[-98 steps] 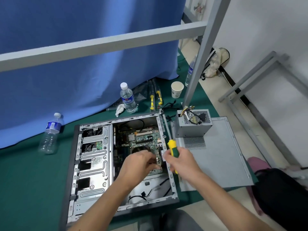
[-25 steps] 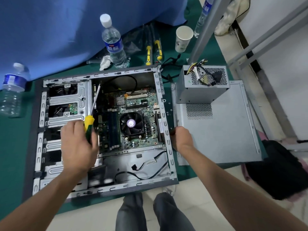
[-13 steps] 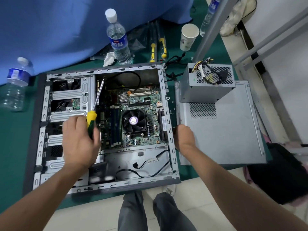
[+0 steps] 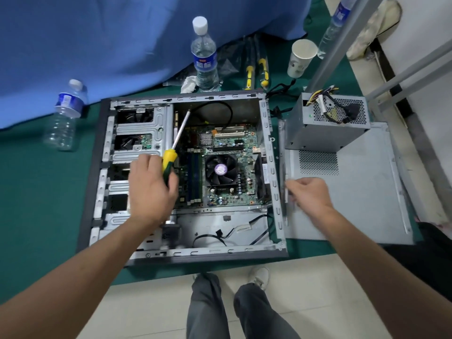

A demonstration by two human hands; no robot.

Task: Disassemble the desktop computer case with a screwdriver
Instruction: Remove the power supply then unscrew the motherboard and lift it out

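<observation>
The open desktop computer case (image 4: 274, 167) lies flat on a green mat, its motherboard (image 4: 244, 145) and CPU fan (image 4: 220, 169) exposed. My left hand (image 4: 151, 189) grips the yellow-and-green handle of a screwdriver (image 4: 169, 158) above the drive cage, with the shaft pointing up and away into the case. My right hand (image 4: 310, 194) hovers just right of the case's right wall, over the removed side panel (image 4: 354, 204). Its fingers are loosely curled and nothing shows between them. The removed power supply (image 4: 318, 135) sits on that panel.
Two water bottles (image 4: 204, 57) (image 4: 63, 116), a paper cup (image 4: 300, 57) and yellow-handled tools (image 4: 256, 69) lie behind the case by a blue curtain. A grey metal frame post (image 4: 342, 37) rises at the back right. A black bag (image 4: 428, 253) lies at the right. My legs stand below.
The screwdriver passed from my right hand to my left. In the last half second my right hand came off the case's right wall and shifted right; my left hand moved slightly right with the screwdriver.
</observation>
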